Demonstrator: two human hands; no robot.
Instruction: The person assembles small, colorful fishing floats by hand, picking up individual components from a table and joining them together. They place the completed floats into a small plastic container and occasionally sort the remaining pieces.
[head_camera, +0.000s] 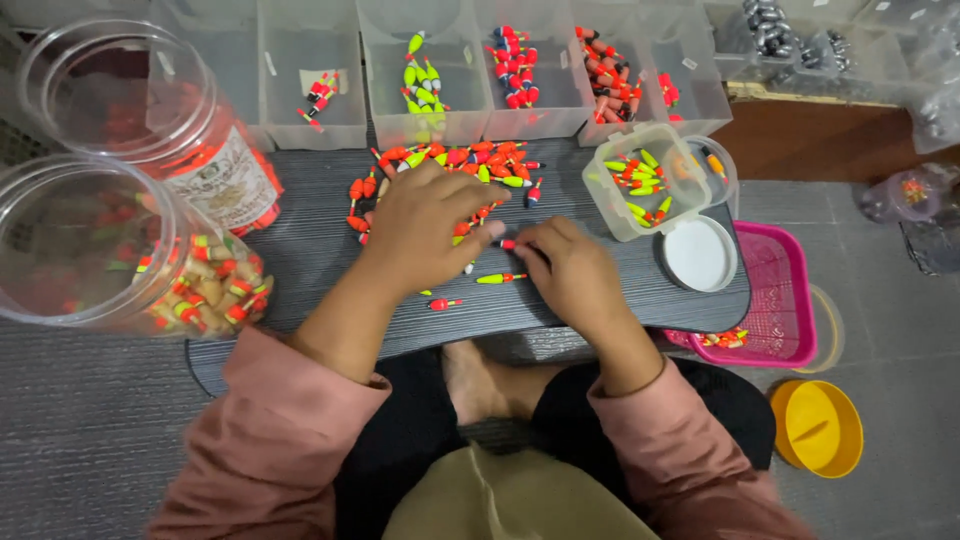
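Dozens of small red, orange and green fishing floats (452, 160) lie heaped on the dark board (320, 250), and the left hand (428, 222) rests palm down on the heap, fingers loosely curled; whether it holds any I cannot tell. Just beside it, the right hand (567, 268) pinches a small red float (507, 244) at its fingertips. Clear open bins (470, 100) stand behind, two big jars (110, 250) to the left, and a pink basket (785, 290) to the right.
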